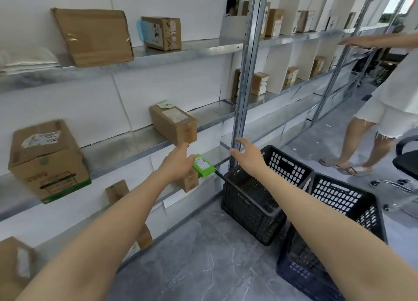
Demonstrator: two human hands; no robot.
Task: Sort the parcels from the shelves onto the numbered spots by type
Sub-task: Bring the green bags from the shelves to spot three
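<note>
Here, at the far left, a large cardboard box (pixel 48 158) with a green bottom edge sits on the middle shelf (pixel 126 151). Right of it on the same shelf lies a long cardboard parcel (pixel 174 124), a pale green note on its top, its near end jutting over the shelf edge. The left hand (pixel 178 162) reaches just beneath that end, grip open, fingertips touching or nearly touching the parcel's underside; I cannot tell which. Behind the hand, on the shelf below, rest a small brown box (pixel 188 182) and a green flat packet (pixel 203 166). The right hand (pixel 247 154) hovers near the metal upright (pixel 245 74), fingers spread, holding nothing. Two black slotted crates (pixel 267 194) stand on the grey floor at right.
</note>
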